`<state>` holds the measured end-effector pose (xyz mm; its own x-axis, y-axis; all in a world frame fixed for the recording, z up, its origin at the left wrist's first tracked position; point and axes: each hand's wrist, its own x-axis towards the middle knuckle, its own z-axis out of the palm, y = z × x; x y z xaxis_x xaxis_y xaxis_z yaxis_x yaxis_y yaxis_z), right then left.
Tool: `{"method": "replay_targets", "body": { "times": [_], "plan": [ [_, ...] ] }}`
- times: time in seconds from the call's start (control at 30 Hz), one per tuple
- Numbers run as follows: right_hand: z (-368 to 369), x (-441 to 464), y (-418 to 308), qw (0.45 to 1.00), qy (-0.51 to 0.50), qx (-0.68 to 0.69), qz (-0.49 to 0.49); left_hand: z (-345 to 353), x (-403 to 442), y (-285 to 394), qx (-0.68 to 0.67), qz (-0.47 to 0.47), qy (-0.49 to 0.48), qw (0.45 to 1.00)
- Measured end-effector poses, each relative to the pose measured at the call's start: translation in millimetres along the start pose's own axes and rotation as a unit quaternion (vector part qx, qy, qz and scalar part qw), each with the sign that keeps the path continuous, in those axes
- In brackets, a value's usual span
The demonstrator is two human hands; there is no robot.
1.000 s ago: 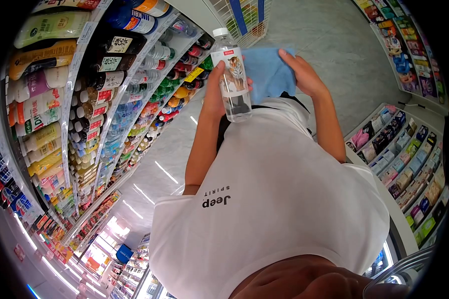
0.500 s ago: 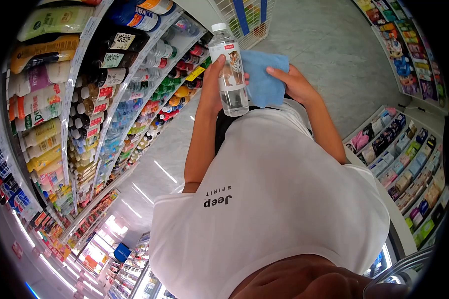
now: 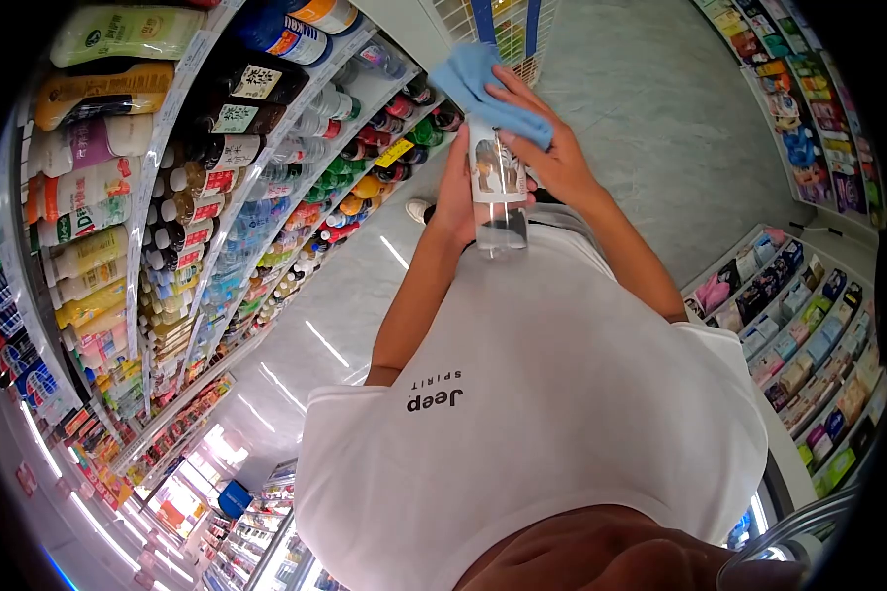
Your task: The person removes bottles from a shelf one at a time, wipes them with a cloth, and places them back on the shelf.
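A clear plastic bottle with a white tiger label [image 3: 500,182] is upright in front of my shirt, held around its side by my left hand [image 3: 456,187]. My right hand [image 3: 552,148] grips a light blue cloth [image 3: 488,94] draped over the bottle's top. The cap is hidden under the cloth. Fingers of my right hand lie spread over the cloth's right part, and its loose end sticks out to the upper left.
Tilted-looking shelves of bottled drinks [image 3: 256,187] stand close on the left. A white wire basket with blue strips [image 3: 508,34] is at the top. More shelves of small packets [image 3: 808,335] stand on the right. Grey floor [image 3: 641,108] lies between.
The cloth in my right hand has moved from beside the bottle up onto its top, covering the cap. The bottle and my left hand have shifted slightly right and down.
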<state>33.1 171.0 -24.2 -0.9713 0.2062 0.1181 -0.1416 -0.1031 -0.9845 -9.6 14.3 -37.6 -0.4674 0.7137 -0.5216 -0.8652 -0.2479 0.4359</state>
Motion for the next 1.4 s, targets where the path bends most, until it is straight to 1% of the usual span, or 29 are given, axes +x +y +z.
{"method": "replay_targets", "body": {
  "times": [0.07,0.2,0.23,0.33,0.4,0.47,0.57,0.67,0.7,0.73,0.77,0.8,0.9,1.0,1.03,1.1,1.17,1.23,1.27,1.3,1.4],
  "plan": [
    [5,7,10,0.979,-0.015,-0.163,-0.120,7,0,-3,-0.003,-0.002,0.035,0.999],
    [5,9,10,0.995,0.029,-0.072,-0.061,-6,3,-5,-0.015,-0.024,-0.017,0.999],
    [4,10,11,0.993,0.017,-0.098,-0.069,-3,3,-5,-0.021,-0.030,-0.012,0.999],
    [3,12,12,0.979,-0.012,-0.178,-0.098,8,0,-3,0.019,-0.015,0.050,0.998],
    [-1,10,8,0.958,-0.057,-0.246,-0.139,-1,1,-1,0.019,-0.013,0.028,0.999],
    [-4,7,4,0.917,-0.116,-0.331,-0.191,-9,5,-1,0.029,0.002,0.022,0.999],
    [0,-3,-4,0.904,-0.165,-0.342,-0.194,7,4,1,-0.036,0.061,0.092,0.993],
    [3,-17,-10,0.890,-0.223,-0.343,-0.202,-2,2,2,0.004,0.094,0.109,0.990],
    [3,-22,-12,0.887,-0.242,-0.334,-0.208,5,3,7,-0.064,0.115,0.082,0.988],
    [3,-26,-13,0.886,-0.251,-0.328,-0.209,-5,9,11,-0.121,0.096,0.006,0.988],
    [3,-30,-14,0.885,-0.260,-0.322,-0.211,-21,17,14,-0.177,0.077,-0.071,0.979],
    [3,-33,-14,0.884,-0.269,-0.316,-0.213,-22,18,19,-0.231,0.056,-0.146,0.960],
    [1,-35,-15,0.894,-0.267,-0.290,-0.215,-19,18,18,-0.194,0.078,-0.050,0.977],
    [5,-29,-18,0.941,-0.190,-0.221,-0.171,-15,12,14,-0.144,0.081,0.017,0.986],
    [8,-26,-14,0.960,-0.154,-0.185,-0.143,-11,7,13,-0.127,0.082,0.038,0.988],
    [12,-12,-4,0.986,-0.080,-0.113,-0.089,-1,-2,11,-0.102,0.062,0.002,0.993],
    [10,9,4,0.987,-0.069,-0.113,-0.087,-4,0,8,-0.101,0.029,-0.036,0.994],
    [10,22,5,0.987,-0.056,-0.120,-0.094,-8,6,1,-0.094,0.035,-0.054,0.993],
    [8,25,2,0.982,-0.074,-0.141,-0.098,-9,8,-1,-0.091,0.039,-0.064,0.993],
    [5,28,0,0.977,-0.093,-0.163,-0.104,4,1,2,-0.061,0.048,-0.044,0.996],
    [-2,25,-4,0.958,-0.138,-0.213,-0.135,-10,5,-5,-0.067,0.042,0.012,0.997]
  ]
}}
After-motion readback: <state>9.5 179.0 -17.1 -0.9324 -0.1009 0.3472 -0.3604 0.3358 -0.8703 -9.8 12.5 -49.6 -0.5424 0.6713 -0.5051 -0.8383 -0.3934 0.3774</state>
